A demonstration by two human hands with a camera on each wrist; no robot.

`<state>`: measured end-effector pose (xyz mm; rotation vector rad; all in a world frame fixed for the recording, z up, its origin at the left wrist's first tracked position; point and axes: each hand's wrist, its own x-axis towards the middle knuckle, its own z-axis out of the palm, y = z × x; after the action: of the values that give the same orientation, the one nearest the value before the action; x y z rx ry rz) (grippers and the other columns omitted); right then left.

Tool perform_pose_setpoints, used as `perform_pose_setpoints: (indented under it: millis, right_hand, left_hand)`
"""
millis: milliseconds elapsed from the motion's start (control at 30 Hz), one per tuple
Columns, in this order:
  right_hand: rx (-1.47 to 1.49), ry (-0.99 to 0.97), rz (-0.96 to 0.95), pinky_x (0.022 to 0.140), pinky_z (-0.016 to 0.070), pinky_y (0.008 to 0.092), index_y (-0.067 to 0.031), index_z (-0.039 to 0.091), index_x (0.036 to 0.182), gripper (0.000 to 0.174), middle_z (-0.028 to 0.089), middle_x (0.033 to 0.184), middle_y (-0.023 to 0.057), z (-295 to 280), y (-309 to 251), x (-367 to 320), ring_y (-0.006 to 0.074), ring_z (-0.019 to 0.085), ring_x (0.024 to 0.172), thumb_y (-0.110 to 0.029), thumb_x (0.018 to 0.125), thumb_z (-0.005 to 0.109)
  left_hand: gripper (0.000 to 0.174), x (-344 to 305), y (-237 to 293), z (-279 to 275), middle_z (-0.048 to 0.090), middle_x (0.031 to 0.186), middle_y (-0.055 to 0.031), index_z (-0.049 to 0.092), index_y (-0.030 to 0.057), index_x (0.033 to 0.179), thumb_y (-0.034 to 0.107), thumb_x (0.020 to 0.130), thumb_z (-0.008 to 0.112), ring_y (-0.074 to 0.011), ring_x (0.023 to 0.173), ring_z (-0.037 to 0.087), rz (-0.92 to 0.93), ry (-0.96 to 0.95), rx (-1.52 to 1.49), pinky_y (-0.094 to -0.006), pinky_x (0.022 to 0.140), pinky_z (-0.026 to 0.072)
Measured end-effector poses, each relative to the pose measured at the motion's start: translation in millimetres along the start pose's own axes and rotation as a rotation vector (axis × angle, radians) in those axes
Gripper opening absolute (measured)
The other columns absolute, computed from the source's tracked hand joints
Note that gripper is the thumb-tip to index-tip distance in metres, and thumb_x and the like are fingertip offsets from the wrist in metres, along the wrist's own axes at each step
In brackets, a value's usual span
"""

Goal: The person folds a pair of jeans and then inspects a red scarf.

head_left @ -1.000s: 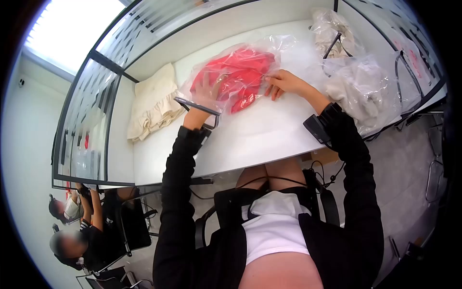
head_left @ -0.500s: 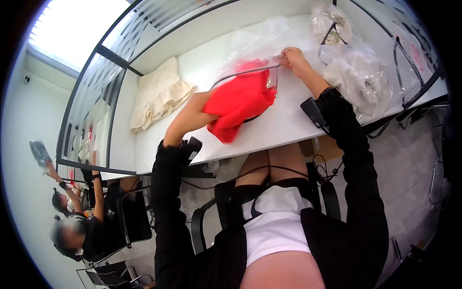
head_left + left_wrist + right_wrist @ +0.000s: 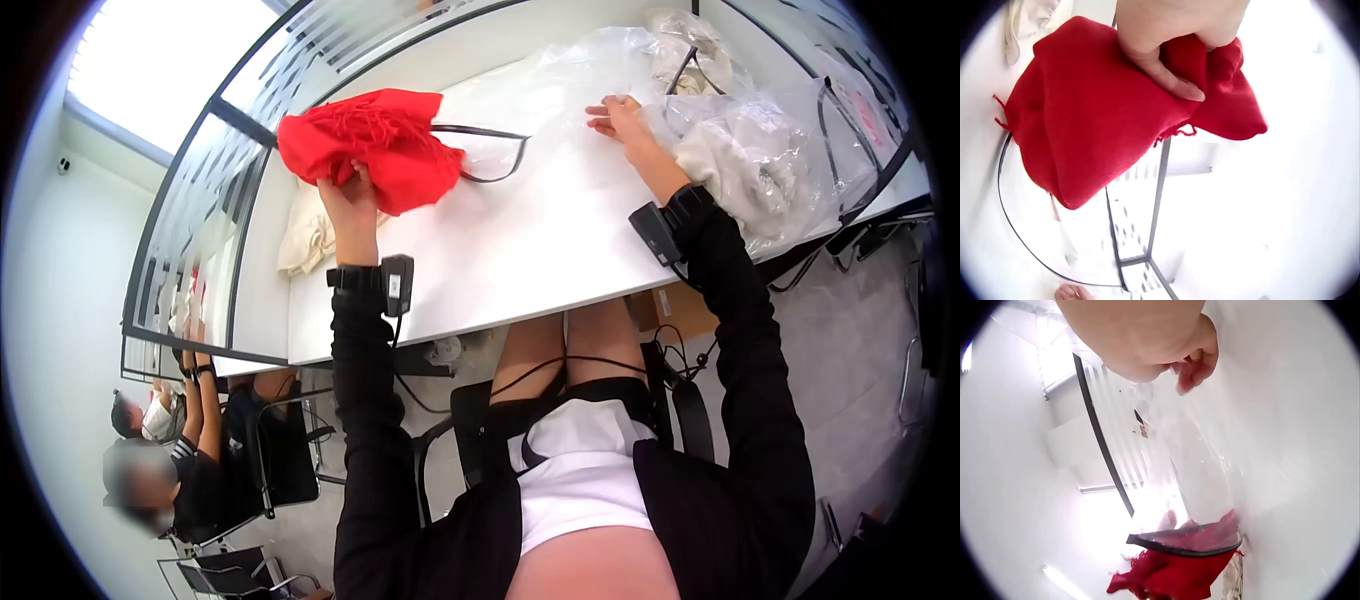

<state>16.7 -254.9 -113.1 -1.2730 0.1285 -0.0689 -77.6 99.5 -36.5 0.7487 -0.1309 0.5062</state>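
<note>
Red fringed fabric (image 3: 375, 150) is bunched in my left hand (image 3: 350, 200), raised over the table's left side. In the left wrist view, the thumb and fingers of my left hand (image 3: 1179, 37) grip its folds. A thin black loop (image 3: 522, 150) extends rightward from the fabric; the right wrist view shows it as a dark band (image 3: 1179, 549) beside the red fabric (image 3: 1179, 575). My right hand (image 3: 622, 122) is at the back right with its fingers loosely extended, near clear plastic (image 3: 600, 65). Whether it touches the plastic is unclear.
Cream fabric (image 3: 305, 238) lies at the left, partly behind the red fabric. Bagged white fabric (image 3: 740, 165) is at the right, with another bagged bundle (image 3: 685, 50) and black wire stands behind. Framed panels border the white table (image 3: 500, 270). People sit at the lower left.
The red fabric has come out of the clear plastic and moved left and up in my left hand. The plastic lies farther back. My right hand has moved slightly and its fingers have loosened.
</note>
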Motion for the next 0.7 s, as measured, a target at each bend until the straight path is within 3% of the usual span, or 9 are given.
perform_pose_setpoints:
  millis: [67,167,233,367,500,533,567,633,700]
  right_hand:
    - [-0.098,0.038,-0.041,0.058,0.0462,0.0216,-0.0078,0.045,0.088,0.013,0.058,0.076,0.0064,-2,7,5,0.0104,0.053,0.058,-0.020,0.091,0.041]
    - [0.143,0.032,-0.077,0.044,0.0360,0.0215,-0.0103,0.048,0.085,0.017,0.055,0.067,0.0033,-1,7,6,0.0082,0.041,0.047,-0.025,0.091,0.041]
    - [0.299,-0.002,-0.032,0.044,0.0350,0.0213,-0.0106,0.048,0.082,0.019,0.052,0.064,0.0016,5,-3,-5,0.0076,0.042,0.049,-0.026,0.091,0.042]
    - [0.570,-0.188,0.024,0.043,0.0232,0.0185,-0.0138,0.044,0.075,0.023,0.036,0.057,-0.0053,16,-21,-27,0.0054,0.031,0.048,-0.029,0.092,0.042]
    - [0.522,-0.188,0.106,0.043,0.0210,0.0204,-0.0142,0.041,0.072,0.029,0.032,0.057,-0.0058,23,-26,-46,0.0053,0.028,0.048,-0.036,0.090,0.044]
    - [0.526,-0.213,0.105,0.043,0.0212,0.0204,-0.0141,0.041,0.072,0.029,0.033,0.058,-0.0056,22,-20,-46,0.0052,0.029,0.049,-0.036,0.091,0.044]
    - [0.530,-0.241,0.102,0.043,0.0215,0.0204,-0.0139,0.042,0.073,0.029,0.034,0.058,-0.0055,21,-16,-44,0.0052,0.029,0.049,-0.037,0.091,0.044]
    - [0.530,-0.176,0.186,0.043,0.0222,0.0203,-0.0122,0.044,0.075,0.030,0.034,0.058,-0.0047,24,-14,-45,0.0053,0.030,0.049,-0.037,0.091,0.043]
    - [0.531,-0.138,0.289,0.044,0.0240,0.0197,-0.0060,0.051,0.088,0.032,0.036,0.060,-0.0033,28,-22,-49,0.0057,0.031,0.050,-0.036,0.092,0.040]
  left_hand:
    - [0.022,17,-16,11,0.056,0.096,-0.0073,0.050,0.0033,0.103,0.017,0.086,0.047,-0.0194,0.078,0.053,-0.009,0.057,-0.099,-0.0257,0.064,0.0480]
    - [0.019,40,-34,8,0.056,0.088,-0.0066,0.050,0.0039,0.100,0.014,0.084,0.048,-0.0189,0.073,0.053,-0.086,0.050,-0.149,-0.0251,0.059,0.0469]
    - [0.017,53,-43,2,0.056,0.084,-0.0062,0.050,0.0046,0.097,0.013,0.083,0.049,-0.0183,0.071,0.052,-0.165,-0.007,-0.168,-0.0252,0.057,0.0465]
    - [0.017,66,-68,-5,0.056,0.076,-0.0058,0.051,0.0048,0.088,0.020,0.081,0.050,-0.0162,0.067,0.051,-0.221,-0.014,0.164,-0.0246,0.055,0.0418]
    - [0.020,57,-119,-6,0.059,0.079,-0.0035,0.054,0.0027,0.093,0.019,0.081,0.058,-0.0159,0.069,0.057,-0.145,0.094,0.560,-0.0284,0.061,0.0467]
    - [0.022,51,-116,9,0.058,0.080,-0.0040,0.055,0.0004,0.092,0.018,0.080,0.061,-0.0153,0.073,0.058,-0.211,0.093,0.661,-0.0300,0.062,0.0476]
    - [0.024,49,-114,23,0.057,0.081,-0.0057,0.056,-0.0018,0.090,0.020,0.081,0.060,-0.0136,0.071,0.057,-0.206,0.132,0.920,-0.0279,0.060,0.0462]
    - [0.026,52,-115,18,0.057,0.081,-0.0047,0.056,-0.0027,0.091,0.023,0.085,0.055,-0.0105,0.073,0.055,-0.204,-0.054,1.172,-0.0243,0.061,0.0441]
    - [0.031,57,-121,9,0.057,0.083,-0.0047,0.057,-0.0030,0.092,0.027,0.087,0.051,-0.0099,0.076,0.054,-0.199,-0.271,1.054,-0.0233,0.065,0.0429]
